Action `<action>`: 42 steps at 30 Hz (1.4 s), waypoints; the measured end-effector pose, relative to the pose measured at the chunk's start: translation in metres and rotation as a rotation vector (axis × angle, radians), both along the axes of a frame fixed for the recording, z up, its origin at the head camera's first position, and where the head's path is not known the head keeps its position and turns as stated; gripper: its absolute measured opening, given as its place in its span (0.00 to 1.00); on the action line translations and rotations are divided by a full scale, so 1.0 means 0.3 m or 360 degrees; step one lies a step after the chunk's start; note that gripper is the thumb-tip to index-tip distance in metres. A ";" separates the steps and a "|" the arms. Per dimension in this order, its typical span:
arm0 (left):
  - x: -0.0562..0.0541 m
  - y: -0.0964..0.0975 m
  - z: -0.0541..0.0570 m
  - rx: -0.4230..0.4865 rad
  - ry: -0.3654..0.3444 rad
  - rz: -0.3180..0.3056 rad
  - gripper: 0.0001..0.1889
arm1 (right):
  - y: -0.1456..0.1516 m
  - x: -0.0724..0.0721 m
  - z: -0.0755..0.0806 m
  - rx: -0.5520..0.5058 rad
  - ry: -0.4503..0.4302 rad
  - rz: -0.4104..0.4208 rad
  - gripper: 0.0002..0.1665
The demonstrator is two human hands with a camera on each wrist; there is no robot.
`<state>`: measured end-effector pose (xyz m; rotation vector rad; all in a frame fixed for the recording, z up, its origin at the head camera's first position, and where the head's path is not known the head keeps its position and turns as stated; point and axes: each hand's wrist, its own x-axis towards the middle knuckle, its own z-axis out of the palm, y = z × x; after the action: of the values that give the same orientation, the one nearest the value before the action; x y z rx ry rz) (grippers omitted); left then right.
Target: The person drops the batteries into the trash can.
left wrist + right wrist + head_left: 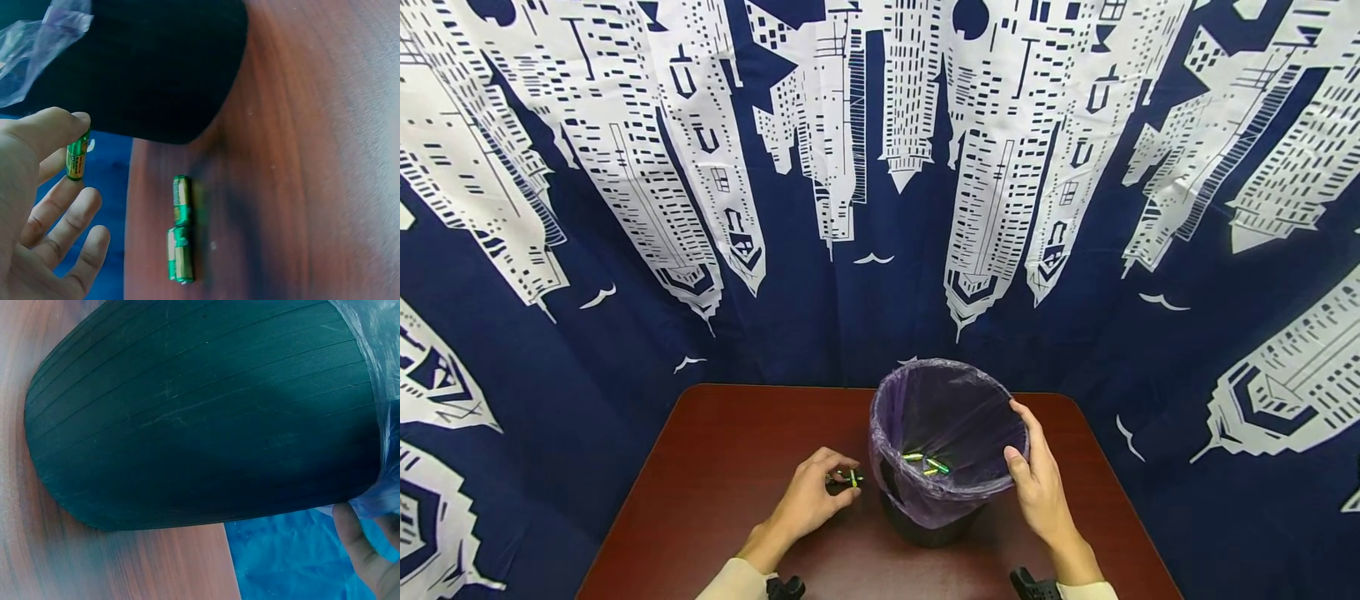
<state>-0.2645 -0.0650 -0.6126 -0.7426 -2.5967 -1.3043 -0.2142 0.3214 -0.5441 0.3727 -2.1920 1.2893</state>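
My left hand (811, 492) pinches a small green and gold battery (76, 157) between thumb and fingertips, just left of a dark trash can (925, 531). Below it, as the left wrist view shows, several more batteries (181, 200) lie close together on the wooden table. The can is lined with a translucent purple bag (970, 400) folded over its rim. Inside, on the bag, several green and yellow batteries (937, 464) rest. At the right side of the rim, my right hand (1041, 492) grips the can's edge through the bag, thumb on the inside.
The reddish-brown table (737, 433) has its back edge close to a hanging navy curtain (820, 333) printed with white buildings. The can stands near the middle of the table and rises well above it.
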 end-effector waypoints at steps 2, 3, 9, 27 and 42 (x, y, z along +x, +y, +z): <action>-0.003 -0.011 0.015 0.0020 -0.0011 0.0011 0.18 | 0.000 0.000 -0.003 0.0007 -0.0007 0.0002 0.40; -0.005 -0.015 0.022 0.0032 -0.0028 0.0016 0.18 | 0.000 -0.001 -0.004 0.0013 -0.0009 0.0004 0.40; -0.026 -0.023 0.071 0.0076 -0.0079 0.0095 0.19 | -0.001 -0.003 -0.002 0.0020 0.0006 0.0004 0.40; -0.068 -0.058 0.246 0.0213 0.0127 0.0188 0.22 | 0.000 -0.001 -0.014 -0.0032 0.0046 0.0020 0.39; -0.080 -0.047 0.377 0.0310 0.0237 0.0161 0.23 | -0.010 -0.002 -0.015 -0.0099 0.0058 0.0027 0.39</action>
<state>-0.2885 -0.0792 -0.4996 -0.6400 -2.3197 -1.3894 -0.2147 0.3185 -0.5485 0.3880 -2.1177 1.3460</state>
